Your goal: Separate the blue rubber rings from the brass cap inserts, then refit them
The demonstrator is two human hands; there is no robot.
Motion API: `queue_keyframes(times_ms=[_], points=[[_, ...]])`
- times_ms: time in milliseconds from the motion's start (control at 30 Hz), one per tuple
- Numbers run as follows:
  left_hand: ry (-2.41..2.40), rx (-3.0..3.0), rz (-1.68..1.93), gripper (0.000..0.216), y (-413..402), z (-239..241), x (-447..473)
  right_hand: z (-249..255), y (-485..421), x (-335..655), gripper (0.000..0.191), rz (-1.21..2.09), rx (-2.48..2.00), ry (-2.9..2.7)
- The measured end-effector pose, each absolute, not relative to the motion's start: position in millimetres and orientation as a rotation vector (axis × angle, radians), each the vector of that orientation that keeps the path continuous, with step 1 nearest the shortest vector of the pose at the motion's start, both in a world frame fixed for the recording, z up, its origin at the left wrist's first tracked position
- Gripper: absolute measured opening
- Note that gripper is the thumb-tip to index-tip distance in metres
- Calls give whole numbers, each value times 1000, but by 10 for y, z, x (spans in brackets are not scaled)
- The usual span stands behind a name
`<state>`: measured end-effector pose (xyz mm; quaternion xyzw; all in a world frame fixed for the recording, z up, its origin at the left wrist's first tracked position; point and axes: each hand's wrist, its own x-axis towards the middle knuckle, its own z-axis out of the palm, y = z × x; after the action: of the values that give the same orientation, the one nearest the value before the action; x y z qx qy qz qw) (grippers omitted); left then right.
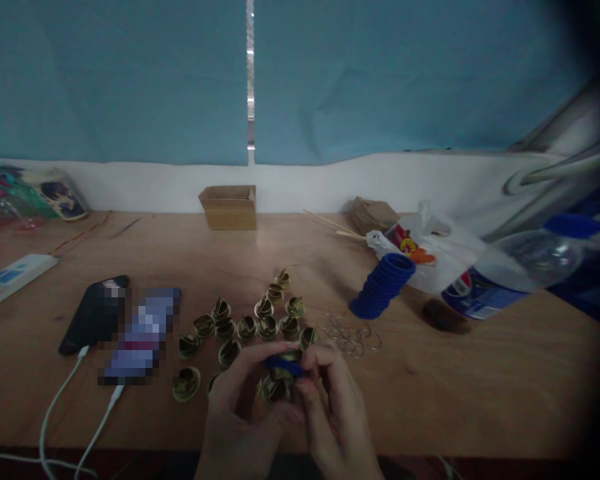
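Note:
Near the table's front edge, my left hand [243, 417] is curled around a brass-coloured round fitting [275, 392] with a flange. My right hand [337, 407] is closed, its thumb and fingers pinching a blue ring [286, 365] at the fitting's upper side. Whether the ring is fully seated cannot be made out. Just beyond my hands stand several similar brass fittings [247, 327] in loose rows, some partly hidden by my left hand. Thin wire rings [350, 335] lie scattered to the right. Behind them a leaning stack of blue rings [384, 287] rises from the table.
A black phone [93, 317] and a blurred-out device [145, 337] lie at left with white cables. A small cardboard box [230, 212] stands against the back wall. On the right are a plastic bag [445, 250], a brown packet [374, 215] and a tilted bottle [505, 273].

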<state>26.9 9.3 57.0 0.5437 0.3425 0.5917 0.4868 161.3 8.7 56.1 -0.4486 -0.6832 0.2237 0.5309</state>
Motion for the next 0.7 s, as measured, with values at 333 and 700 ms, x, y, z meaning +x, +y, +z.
queue_keyframes(times_ms=[333,700], points=[[906,1200,1505,44,123,595,381,573,131,1611,13,427,-1105,-1618],[915,1227,1541,45,148,616,352,612,177,1576,22,226,-1093,-1663]])
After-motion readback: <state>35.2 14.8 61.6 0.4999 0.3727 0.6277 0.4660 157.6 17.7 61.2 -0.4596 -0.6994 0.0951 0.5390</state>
